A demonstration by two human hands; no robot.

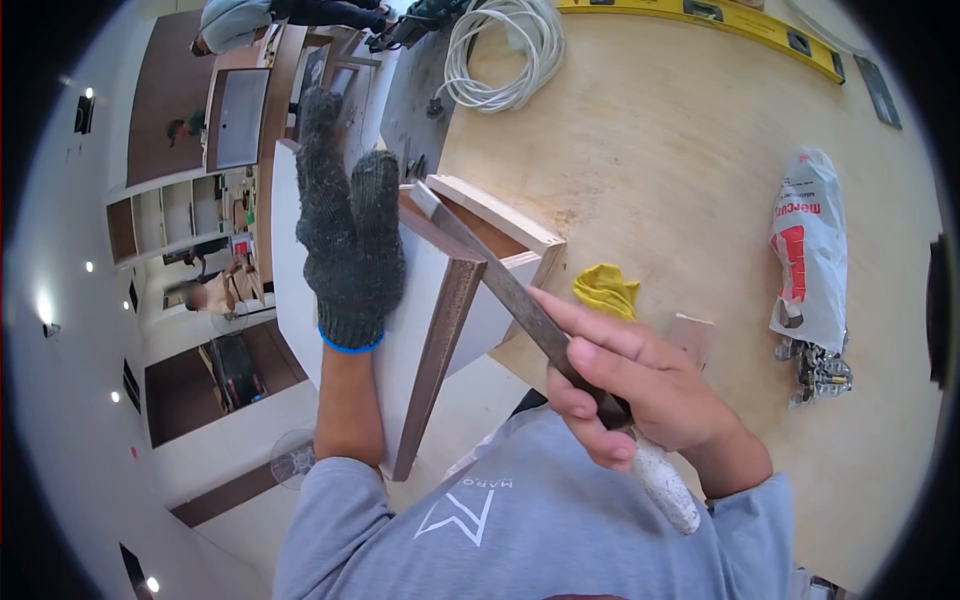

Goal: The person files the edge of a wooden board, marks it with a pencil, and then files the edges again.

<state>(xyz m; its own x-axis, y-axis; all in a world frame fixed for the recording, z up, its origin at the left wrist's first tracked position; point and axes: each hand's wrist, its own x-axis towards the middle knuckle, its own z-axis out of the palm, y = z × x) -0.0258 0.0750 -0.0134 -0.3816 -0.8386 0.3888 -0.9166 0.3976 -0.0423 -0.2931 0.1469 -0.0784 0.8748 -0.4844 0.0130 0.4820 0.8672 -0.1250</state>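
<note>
My left hand (350, 225), in a dark knit glove with a blue cuff, lies flat on the white face of a board (420, 340) with a brown edge, its fingers stretched out. Bare, my right hand (620, 380) grips a long flat metal file (520, 305) with a pale speckled handle (665, 490). The file slants up to the left, and its far end lies over the board's upper edge. Behind the board stands a wooden frame (500, 215) with brown inner faces.
On the plywood table (650, 150) are a coil of white cable (505, 60), a yellow level (720, 20), a yellow cloth (607, 290), a small wood piece (692, 338) and a plastic bag (812, 240) beside metal hinges (820, 370). Other people are in the background at left.
</note>
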